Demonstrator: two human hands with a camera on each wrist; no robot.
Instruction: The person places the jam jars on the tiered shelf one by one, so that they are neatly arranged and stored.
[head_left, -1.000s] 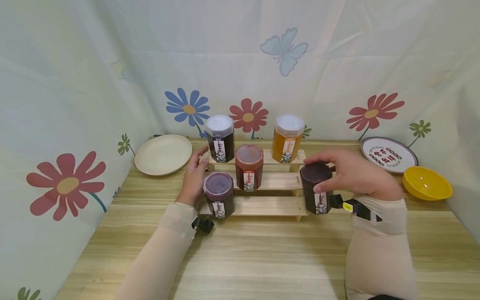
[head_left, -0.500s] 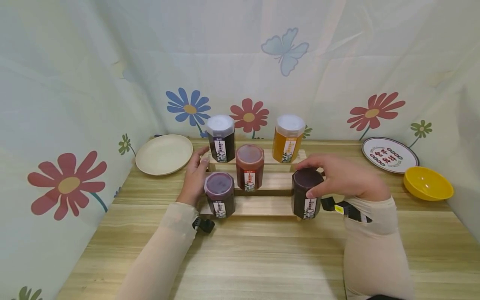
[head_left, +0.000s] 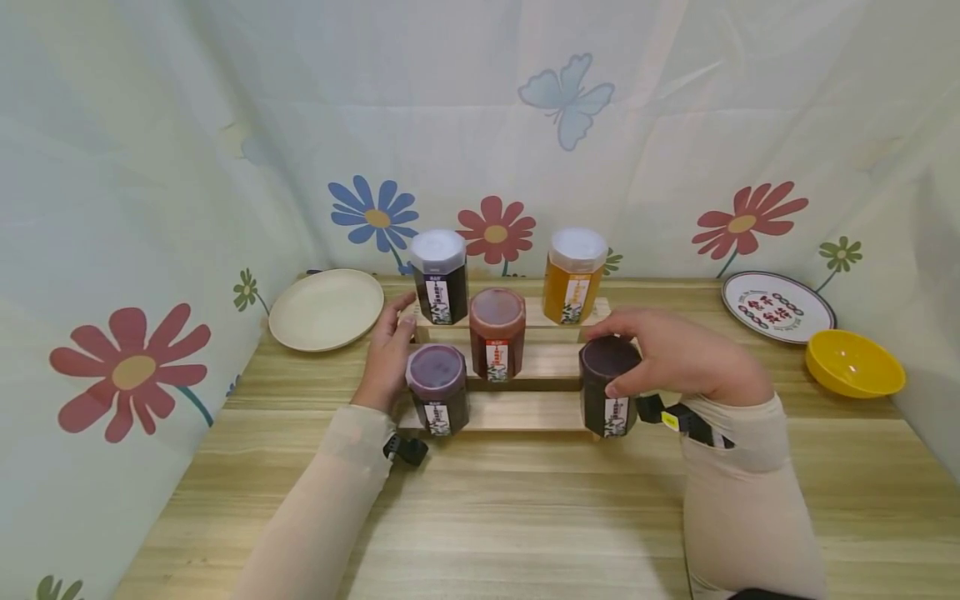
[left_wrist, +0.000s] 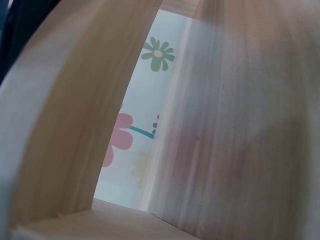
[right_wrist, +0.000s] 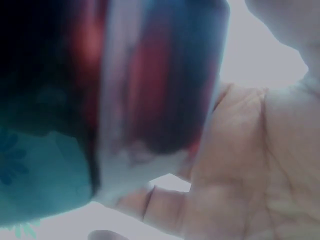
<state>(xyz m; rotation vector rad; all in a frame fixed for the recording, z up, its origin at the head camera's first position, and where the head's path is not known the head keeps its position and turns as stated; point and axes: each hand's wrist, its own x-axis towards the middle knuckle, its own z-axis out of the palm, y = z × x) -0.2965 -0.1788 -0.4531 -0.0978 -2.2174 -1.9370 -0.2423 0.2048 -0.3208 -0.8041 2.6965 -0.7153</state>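
My right hand (head_left: 678, 354) grips a dark lidded jar (head_left: 609, 387) around its top, thumb on the near side, at the right end of the lowest shelf of a wooden tiered rack (head_left: 525, 408). In the right wrist view the jar (right_wrist: 160, 75) fills the upper left, blurred, beside the palm (right_wrist: 240, 165). My left hand (head_left: 386, 354) rests against the rack's left end, fingers fairly straight. Close by, a purple-lidded jar (head_left: 437, 392) stands at the lowest shelf's left end. The left wrist view has only the rack's wooden boards (left_wrist: 240, 110), no fingers.
A white-lidded dark jar (head_left: 439, 279) and an amber jar (head_left: 575, 279) stand on the top shelf, a red jar (head_left: 498, 337) on the middle one. A cream plate (head_left: 326, 310) lies left; a patterned plate (head_left: 777, 307) and yellow bowl (head_left: 855, 364) are right.
My right hand has moved left with the dark jar, from beside the rack's right end to over the lowest shelf's right end. My left hand has stayed at the rack.
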